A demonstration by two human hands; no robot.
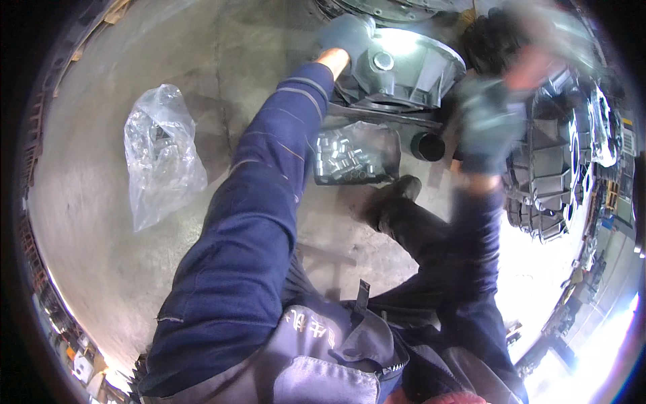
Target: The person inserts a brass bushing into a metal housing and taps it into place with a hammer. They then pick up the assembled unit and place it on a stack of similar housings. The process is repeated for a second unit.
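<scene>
My gloved left hand is at the upper left edge of a grey bell-shaped metal housing, closed against its rim; the fingertips are partly hidden. To the right, my gloved right hand is smeared by motion, wrapped round a tool with a reddish handle. The tool looks like a hammer, raised to the right of the housing, but its head is blurred. Nearer to me, a dark tray lined with clear plastic contains several short shiny metal sleeves. A black cylindrical cup stands right of the tray.
A clear plastic bag with metal parts inside lies on the concrete floor at left. Large ribbed metal castings stand close on the right. Another round casting is at the far edge. My shoe is just below the tray.
</scene>
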